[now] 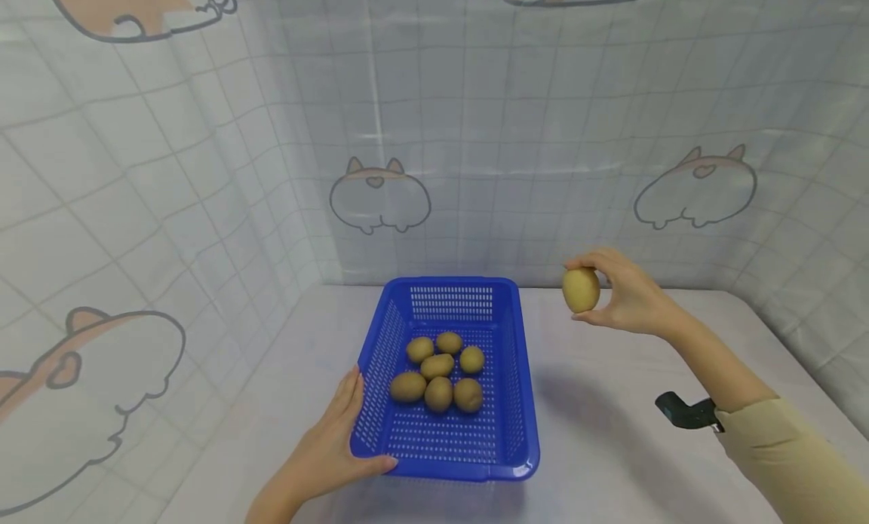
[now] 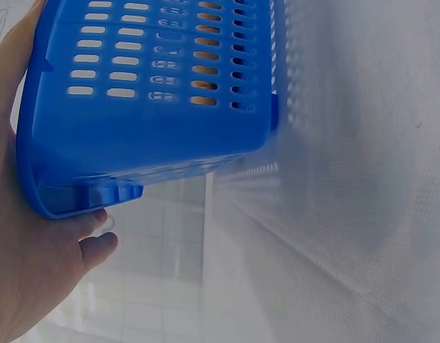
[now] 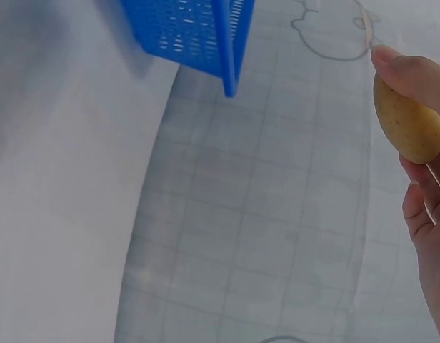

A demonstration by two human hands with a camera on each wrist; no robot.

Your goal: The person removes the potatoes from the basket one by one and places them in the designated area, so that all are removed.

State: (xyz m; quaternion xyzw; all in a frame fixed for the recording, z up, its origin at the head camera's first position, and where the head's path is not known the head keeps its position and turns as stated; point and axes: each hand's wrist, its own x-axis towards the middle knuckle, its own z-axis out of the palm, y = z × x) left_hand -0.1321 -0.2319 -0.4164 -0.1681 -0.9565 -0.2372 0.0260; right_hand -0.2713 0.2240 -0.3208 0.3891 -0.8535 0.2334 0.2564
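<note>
A blue plastic basket [image 1: 529, 403] with slotted walls stands on the table, several potatoes [image 1: 437, 366] lying loose on its floor. My left hand [image 1: 329, 441] rests against the near left corner of the basket, fingers straight along the left rim and thumb stretched on the front rim. In the left wrist view the blue wall [image 2: 148, 136] fills the top, with the hand [image 2: 34, 250] touching its rim. To the right of the basket, above the table, my right hand [image 1: 627, 298] pinches one potato [image 1: 581, 289] between thumb and fingers; the right wrist view shows this potato [image 3: 409, 125] too.
A white cloth-like surface covers the table [image 1: 597, 448]. Behind and at the sides hangs a checked curtain [image 1: 475, 207] with cartoon animal prints. A black strap-like device [image 1: 687, 412] sits at the right wrist, beside a beige sleeve [image 1: 787, 456].
</note>
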